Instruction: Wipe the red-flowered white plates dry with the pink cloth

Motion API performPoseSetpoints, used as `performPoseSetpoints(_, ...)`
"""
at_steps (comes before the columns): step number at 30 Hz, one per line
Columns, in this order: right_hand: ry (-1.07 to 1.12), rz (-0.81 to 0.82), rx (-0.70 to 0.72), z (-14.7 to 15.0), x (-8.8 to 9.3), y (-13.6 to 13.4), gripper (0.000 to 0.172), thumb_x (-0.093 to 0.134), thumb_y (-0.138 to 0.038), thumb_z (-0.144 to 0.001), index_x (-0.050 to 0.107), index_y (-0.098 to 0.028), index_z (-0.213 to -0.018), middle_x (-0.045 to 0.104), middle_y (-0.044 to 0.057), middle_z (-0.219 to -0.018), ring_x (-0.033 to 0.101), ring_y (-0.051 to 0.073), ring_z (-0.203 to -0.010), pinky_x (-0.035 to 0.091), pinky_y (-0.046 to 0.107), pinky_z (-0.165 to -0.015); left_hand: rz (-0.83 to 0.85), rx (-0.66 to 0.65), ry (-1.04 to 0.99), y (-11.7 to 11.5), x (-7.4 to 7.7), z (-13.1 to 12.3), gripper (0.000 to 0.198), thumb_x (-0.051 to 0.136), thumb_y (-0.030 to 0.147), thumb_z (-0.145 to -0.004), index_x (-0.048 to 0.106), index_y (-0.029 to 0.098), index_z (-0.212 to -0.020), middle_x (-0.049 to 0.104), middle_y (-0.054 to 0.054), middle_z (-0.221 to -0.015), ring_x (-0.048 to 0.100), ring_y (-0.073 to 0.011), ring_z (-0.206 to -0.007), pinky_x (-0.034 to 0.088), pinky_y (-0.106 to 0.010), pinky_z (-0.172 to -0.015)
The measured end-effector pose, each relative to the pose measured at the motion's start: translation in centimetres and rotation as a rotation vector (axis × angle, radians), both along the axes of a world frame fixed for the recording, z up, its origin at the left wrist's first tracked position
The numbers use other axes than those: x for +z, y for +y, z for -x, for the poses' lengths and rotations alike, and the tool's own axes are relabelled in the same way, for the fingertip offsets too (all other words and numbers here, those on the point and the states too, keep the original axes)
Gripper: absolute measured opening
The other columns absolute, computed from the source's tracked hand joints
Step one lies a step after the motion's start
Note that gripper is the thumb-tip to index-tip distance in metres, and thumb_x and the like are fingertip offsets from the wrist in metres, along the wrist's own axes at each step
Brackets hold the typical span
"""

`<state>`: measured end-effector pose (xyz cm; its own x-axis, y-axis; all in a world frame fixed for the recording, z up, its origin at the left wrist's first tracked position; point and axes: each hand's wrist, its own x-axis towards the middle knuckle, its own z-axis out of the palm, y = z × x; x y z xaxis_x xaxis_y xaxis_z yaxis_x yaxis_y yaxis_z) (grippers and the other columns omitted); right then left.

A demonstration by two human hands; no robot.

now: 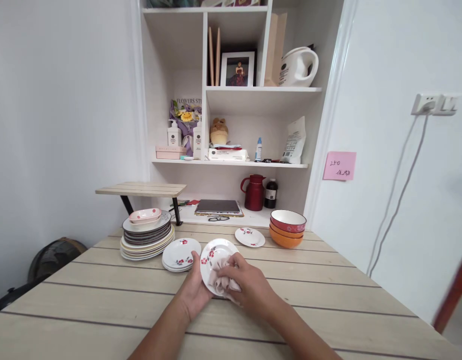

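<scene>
My left hand [195,290] grips the left rim of a small white plate with red flowers [215,252], tilted up above the wooden table [103,300]. My right hand [248,285] is closed on a crumpled pale cloth [222,280] pressed against the plate's face. Just left of it lies a short stack of matching flowered plates [180,254]. Another single flowered plate [249,237] rests flat behind, to the right.
A tall pile of mixed plates [146,237] topped by a pink dish [144,215] stands at back left under a small wooden riser [141,189]. Stacked red and orange bowls [288,227] sit at back right. Shelves [231,162] with a red jug [253,192] rise behind.
</scene>
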<state>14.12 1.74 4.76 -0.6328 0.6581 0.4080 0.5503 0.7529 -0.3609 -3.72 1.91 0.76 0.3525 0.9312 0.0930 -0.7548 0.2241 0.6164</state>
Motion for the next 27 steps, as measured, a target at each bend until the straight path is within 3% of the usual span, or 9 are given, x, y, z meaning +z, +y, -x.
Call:
performPoseSetpoints(4,-0.003,-0.015,0.037,0.2,-0.2,-0.1,0.03,0.062,-0.031,-0.081,0.065,-0.035,-0.11,0.053,0.002,-0.111,0.06,0.016,-0.089,0.044,0.026,-0.077,0.021,-0.016,0.009,0.2,-0.3,0.2,0.074,0.033,0.066,-0.087,0.048,0.012,-0.136,0.063,-0.019,-0.125,0.055,-0.0313,-0.12,0.036,-0.047,-0.104)
performPoseSetpoints(11,-0.008,-0.018,0.062,0.3,-0.4,-0.2,0.031,0.062,-0.026,-0.08,0.064,-0.035,-0.11,0.052,0.002,-0.111,0.059,0.016,-0.088,0.043,0.026,-0.077,0.025,-0.032,0.034,-0.6,0.5,-0.4,0.072,0.037,0.065,-0.088,0.049,0.012,-0.135,0.066,-0.017,-0.12,0.059,-0.0309,-0.115,0.041,-0.044,-0.1)
performPoseSetpoints(14,-0.014,-0.021,0.059,0.5,-0.4,-0.3,0.04,0.063,-0.021,-0.078,0.063,-0.038,-0.114,0.052,0.001,-0.111,0.059,0.016,-0.09,0.043,0.026,-0.078,0.041,-0.049,0.073,-0.7,0.5,-0.5,0.07,0.037,0.064,-0.088,0.05,0.013,-0.133,0.067,-0.016,-0.118,0.061,-0.0297,-0.113,0.042,-0.043,-0.099)
performPoseSetpoints(19,-0.017,-0.046,0.001,0.8,-0.3,-0.3,0.044,0.064,-0.016,-0.076,0.062,-0.039,-0.113,0.052,0.0,-0.113,0.059,0.016,-0.094,0.043,0.026,-0.079,0.023,-0.104,0.108,-1.0,0.3,-0.7,0.065,0.036,0.062,-0.09,0.049,0.015,-0.134,0.068,-0.014,-0.116,0.063,-0.0276,-0.11,0.043,-0.041,-0.098)
performPoseSetpoints(27,0.014,-0.084,-0.175,0.7,-0.2,0.4,0.044,0.059,-0.02,-0.079,0.058,-0.039,-0.119,0.052,0.002,-0.114,0.06,0.016,-0.083,0.043,0.025,-0.067,0.047,-0.113,0.142,-1.6,1.1,-1.1,0.063,0.04,0.061,-0.089,0.045,0.022,-0.138,0.066,-0.013,-0.123,0.061,-0.0274,-0.114,0.041,-0.042,-0.099)
